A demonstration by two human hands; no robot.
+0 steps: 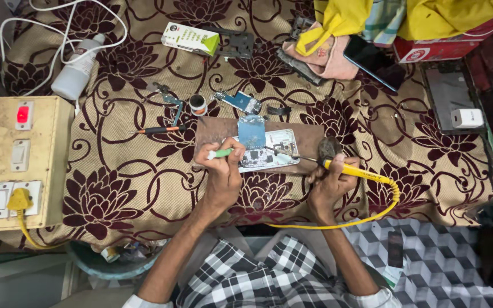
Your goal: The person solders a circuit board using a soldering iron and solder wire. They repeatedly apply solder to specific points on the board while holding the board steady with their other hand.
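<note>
The left hand point(223, 177) is closed around a thin green tool point(219, 153), and its tip rests at the edge of the open phone point(266, 149); the right hand point(329, 182) grips a yellow soldering iron point(356, 171), and the metal tip points at the phone's board; the phone lies on a brown mat point(215, 130) in the middle of the flowery cloth point(115, 182), right in front of the person.

A blue part point(251, 132) stands over the top of the phone; a small screwdriver point(158, 130), tweezers point(169, 102) and a little round pot point(198, 104) lie just beside the mat; a white bottle point(77, 71) sits far to the left.

The iron is likely hot; if the right hand slips, the tip could burn the board or the left fingers, which are close by; the yellow cord point(343, 222) hangs off the table edge, and a knee could catch it and tug the iron away; I think the cloth could scorch too if the tip drops on it.
</note>
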